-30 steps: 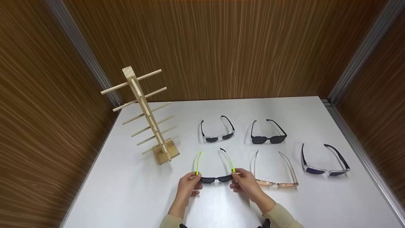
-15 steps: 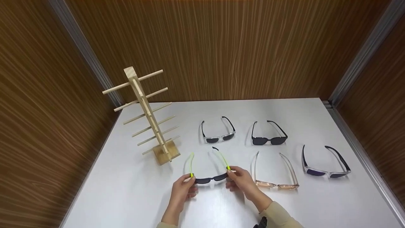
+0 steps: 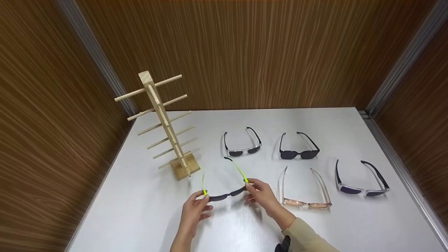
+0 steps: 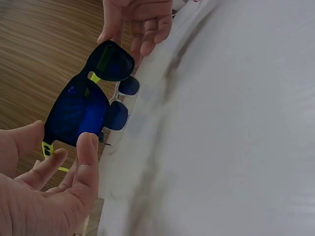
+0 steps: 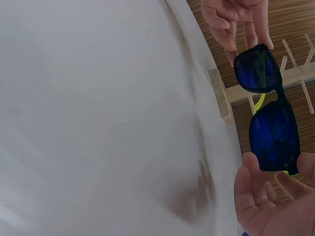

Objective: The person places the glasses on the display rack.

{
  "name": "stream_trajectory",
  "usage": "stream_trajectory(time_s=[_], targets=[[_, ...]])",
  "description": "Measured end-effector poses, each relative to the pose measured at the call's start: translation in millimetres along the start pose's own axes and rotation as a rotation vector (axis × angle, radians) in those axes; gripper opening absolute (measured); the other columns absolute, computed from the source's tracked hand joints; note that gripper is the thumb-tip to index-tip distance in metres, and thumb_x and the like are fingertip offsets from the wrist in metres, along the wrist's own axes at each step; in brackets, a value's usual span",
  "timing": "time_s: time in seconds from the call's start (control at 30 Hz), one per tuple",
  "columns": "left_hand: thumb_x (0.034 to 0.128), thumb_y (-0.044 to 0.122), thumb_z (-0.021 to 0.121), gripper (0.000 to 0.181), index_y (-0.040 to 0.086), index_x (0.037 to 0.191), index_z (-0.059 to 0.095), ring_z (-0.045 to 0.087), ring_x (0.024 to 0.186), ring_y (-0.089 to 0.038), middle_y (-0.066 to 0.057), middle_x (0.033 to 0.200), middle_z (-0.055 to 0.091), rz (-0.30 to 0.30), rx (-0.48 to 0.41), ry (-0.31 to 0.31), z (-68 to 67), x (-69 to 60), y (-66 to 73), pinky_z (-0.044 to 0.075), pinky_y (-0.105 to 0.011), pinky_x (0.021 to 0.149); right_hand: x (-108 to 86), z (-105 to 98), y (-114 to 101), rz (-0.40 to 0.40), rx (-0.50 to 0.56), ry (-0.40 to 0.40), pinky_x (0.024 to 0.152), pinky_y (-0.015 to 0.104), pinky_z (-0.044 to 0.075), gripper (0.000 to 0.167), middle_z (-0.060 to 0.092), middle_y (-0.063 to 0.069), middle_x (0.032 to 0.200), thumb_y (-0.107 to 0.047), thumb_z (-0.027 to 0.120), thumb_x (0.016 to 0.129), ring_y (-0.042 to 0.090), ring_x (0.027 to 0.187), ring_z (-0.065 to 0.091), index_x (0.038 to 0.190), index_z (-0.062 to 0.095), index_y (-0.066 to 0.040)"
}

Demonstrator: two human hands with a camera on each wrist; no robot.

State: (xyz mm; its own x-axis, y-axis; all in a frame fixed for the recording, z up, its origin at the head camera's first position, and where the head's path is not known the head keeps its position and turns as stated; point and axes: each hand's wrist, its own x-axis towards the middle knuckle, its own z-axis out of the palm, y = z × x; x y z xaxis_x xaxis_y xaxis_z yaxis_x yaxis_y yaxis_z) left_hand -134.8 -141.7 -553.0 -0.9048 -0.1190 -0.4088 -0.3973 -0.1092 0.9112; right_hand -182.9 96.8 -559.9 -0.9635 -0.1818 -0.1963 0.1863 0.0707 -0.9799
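Note:
Black-fronted sunglasses [image 3: 218,198] with neon yellow-green temples are held by both hands, raised off the white tabletop. My left hand [image 3: 192,212] pinches the left front corner near the hinge, and my right hand [image 3: 263,197] grips the right corner. Both temples are unfolded and point away from me, towards a wooden display stand [image 3: 168,129] with several crossbars. In the left wrist view the sunglasses' lenses [image 4: 78,110] look dark blue. The right wrist view shows the same lenses [image 5: 273,137], with part of the stand [image 5: 290,78] behind them.
Clear-front sunglasses [image 3: 244,151] and black sunglasses [image 3: 299,154] lie farther back. Pinkish clear glasses [image 3: 308,204] sit just right of my right hand, and another clear-front pair [image 3: 364,191] lies at far right. Wood-grain panels [image 3: 245,56] enclose the white table [image 3: 115,210].
Both hands have carried the yellow-green-templed sunglasses to the left, nearer the stand. Their front now slants more, its right end farther up the view. The other glasses stay put.

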Motion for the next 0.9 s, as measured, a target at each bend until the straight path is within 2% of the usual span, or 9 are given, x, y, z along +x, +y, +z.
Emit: stream_trajectory(time_s=[0.13, 0.27, 0.47, 0.63, 0.83, 0.9], targets=[[0.089, 0.026, 0.064, 0.048, 0.006, 0.128, 0.046, 0.066, 0.08, -0.02, -0.006, 0.094, 0.066, 0.005, -0.007, 0.015, -3.8, -2.4, 2.1, 0.055, -0.035, 0.066, -2.5, 4.8, -14.1, -0.028, -0.011, -0.025, 0.071, 0.048, 0.053, 0.038, 0.061, 0.023, 0.1, -0.014, 0.053, 0.096, 0.04, 0.08, 0.064, 0.126, 0.048, 0.009], [0.0892, 0.026, 0.064, 0.047, 0.007, 0.128, 0.045, 0.066, 0.08, -0.02, -0.007, 0.095, 0.066, 0.005, -0.014, 0.043, -8.5, -5.4, 1.9, 0.055, -0.035, 0.066, -3.2, 11.3, -25.3, -0.059, -0.052, -0.049, 0.072, 0.049, 0.052, 0.035, 0.061, 0.022, 0.099, -0.01, 0.051, 0.096, 0.043, 0.082, 0.063, 0.125, 0.048, 0.01], [0.0892, 0.026, 0.064, 0.048, 0.006, 0.128, 0.045, 0.065, 0.079, -0.02, -0.013, 0.1, 0.066, 0.0, -0.016, 0.094, -17.2, -12.2, 3.6, 0.055, -0.035, 0.066, 8.5, 21.4, -18.1, -0.081, -0.056, -0.083, 0.066, 0.041, 0.054, 0.038, 0.063, 0.013, 0.096, -0.017, 0.054, 0.096, 0.037, 0.078, 0.065, 0.126, 0.05, 0.006], [0.0907, 0.021, 0.062, 0.046, 0.005, 0.129, 0.044, 0.066, 0.078, -0.021, -0.017, 0.102, 0.064, 0.026, -0.04, 0.117, -24.6, -16.7, 4.8, 0.055, -0.034, 0.064, 14.6, 30.8, -19.4, -0.075, -0.063, -0.105, 0.066, 0.038, 0.054, 0.039, 0.063, 0.013, 0.098, -0.019, 0.054, 0.096, 0.033, 0.077, 0.066, 0.127, 0.05, 0.004], [0.0912, 0.022, 0.062, 0.046, 0.005, 0.13, 0.043, 0.066, 0.078, -0.021, -0.018, 0.104, 0.063, 0.043, -0.055, 0.163, -34.2, -16.7, 6.6, 0.055, -0.034, 0.064, 9.8, 43.4, -43.0, -0.086, -0.067, -0.135, 0.07, 0.044, 0.053, 0.035, 0.062, 0.019, 0.1, -0.011, 0.05, 0.097, 0.042, 0.082, 0.064, 0.126, 0.049, 0.008], [0.0909, 0.023, 0.062, 0.047, 0.005, 0.13, 0.043, 0.066, 0.078, -0.02, -0.018, 0.104, 0.063, 0.041, -0.05, 0.182, -36.8, -15.3, 7.5, 0.055, -0.034, 0.064, 10.3, 47.3, -47.7, -0.093, -0.071, -0.138, 0.069, 0.043, 0.054, 0.034, 0.063, 0.018, 0.099, -0.011, 0.051, 0.096, 0.04, 0.08, 0.064, 0.125, 0.05, 0.007]])
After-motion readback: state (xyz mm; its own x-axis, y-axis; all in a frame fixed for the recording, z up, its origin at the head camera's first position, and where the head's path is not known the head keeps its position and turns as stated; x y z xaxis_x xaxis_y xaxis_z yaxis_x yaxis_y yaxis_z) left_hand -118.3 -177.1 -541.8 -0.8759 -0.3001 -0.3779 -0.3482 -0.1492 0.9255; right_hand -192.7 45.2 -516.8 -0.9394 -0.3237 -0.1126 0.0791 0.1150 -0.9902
